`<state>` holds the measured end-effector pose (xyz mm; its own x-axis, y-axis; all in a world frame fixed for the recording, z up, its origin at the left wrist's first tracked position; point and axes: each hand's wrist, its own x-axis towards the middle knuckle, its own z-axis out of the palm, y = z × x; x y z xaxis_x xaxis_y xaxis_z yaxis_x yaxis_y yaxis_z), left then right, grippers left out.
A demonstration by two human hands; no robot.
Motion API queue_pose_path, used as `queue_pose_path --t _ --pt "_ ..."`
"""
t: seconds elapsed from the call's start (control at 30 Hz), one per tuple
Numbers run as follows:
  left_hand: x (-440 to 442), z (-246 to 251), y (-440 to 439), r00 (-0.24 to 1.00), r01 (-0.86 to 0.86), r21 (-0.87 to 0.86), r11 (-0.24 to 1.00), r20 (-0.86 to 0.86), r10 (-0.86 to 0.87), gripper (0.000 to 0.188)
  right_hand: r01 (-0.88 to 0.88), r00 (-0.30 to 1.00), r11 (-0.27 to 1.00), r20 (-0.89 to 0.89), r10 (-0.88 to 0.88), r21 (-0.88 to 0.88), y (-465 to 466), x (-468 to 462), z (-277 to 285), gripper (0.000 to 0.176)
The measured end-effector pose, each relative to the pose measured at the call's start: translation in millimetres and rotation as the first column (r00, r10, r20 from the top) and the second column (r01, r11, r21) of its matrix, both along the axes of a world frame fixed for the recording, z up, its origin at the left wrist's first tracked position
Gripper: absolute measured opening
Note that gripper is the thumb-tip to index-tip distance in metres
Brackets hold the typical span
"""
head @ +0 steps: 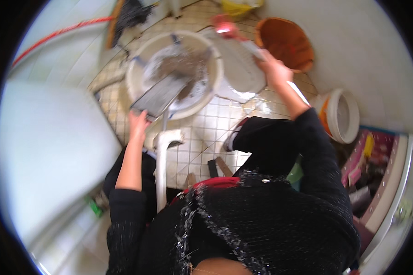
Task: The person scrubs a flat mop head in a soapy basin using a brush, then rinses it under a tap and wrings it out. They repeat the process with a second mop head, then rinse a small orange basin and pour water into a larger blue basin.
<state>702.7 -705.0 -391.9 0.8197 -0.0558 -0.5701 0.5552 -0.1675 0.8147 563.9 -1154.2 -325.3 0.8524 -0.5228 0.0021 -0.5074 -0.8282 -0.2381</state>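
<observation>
My left hand (139,123) grips the near end of a flat grey rectangular panel (161,94), which slants over a large round whitish basin (219,74). Foamy, brownish water (182,63) churns in the basin, and the panel's far end reaches down to it. Over to the right, my right hand (277,70) is closed around the white handle of a blurred tool with a pinkish-red head (224,26), perhaps a brush or a ladle. That head is held beyond the basin's upper right, above a white squat-toilet pan (242,65).
An orange-brown bucket (304,51) and a tipped white bucket (354,117) stand at right. A yellow container (237,9) is at the top. A white pipe (161,172) rises close before me. A crate (395,147) of items lies lower right; a pale panel (51,137) borders the left.
</observation>
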Motion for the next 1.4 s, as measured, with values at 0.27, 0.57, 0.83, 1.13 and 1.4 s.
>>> queue_pose_path --t 0.27,0.57,0.83,1.13,1.4 --pt "-50.7 -4.4 23.1 0.987 0.149 0.098 0.984 -0.079 -0.142 0.074 0.307 0.883 0.933 -0.308 -0.353 -0.189 -124.8 -33.6 -5.1 0.048" --pt "-146.2 2.5 40.0 0.908 0.382 0.192 0.904 -0.259 -0.329 0.049 -0.367 0.930 0.920 0.080 0.359 0.136 5.2 -3.2 -38.1 0.034" --pt "-141.9 31.9 41.1 0.874 0.250 -0.241 0.938 -0.360 -0.326 0.014 -0.470 0.817 0.488 0.153 0.556 0.736 209.0 -16.7 -57.1 0.040" --pt "-153.8 26.6 21.0 0.725 0.662 0.443 0.604 -0.173 -0.667 0.039 -0.028 1.000 0.258 0.026 0.009 0.966 228.5 55.9 -55.5 0.037" --pt "-175.5 49.3 -0.7 0.631 0.520 0.764 0.382 -0.042 -0.775 0.031 -0.507 0.851 0.861 0.174 0.496 0.027 348.5 127.7 -45.3 0.085"
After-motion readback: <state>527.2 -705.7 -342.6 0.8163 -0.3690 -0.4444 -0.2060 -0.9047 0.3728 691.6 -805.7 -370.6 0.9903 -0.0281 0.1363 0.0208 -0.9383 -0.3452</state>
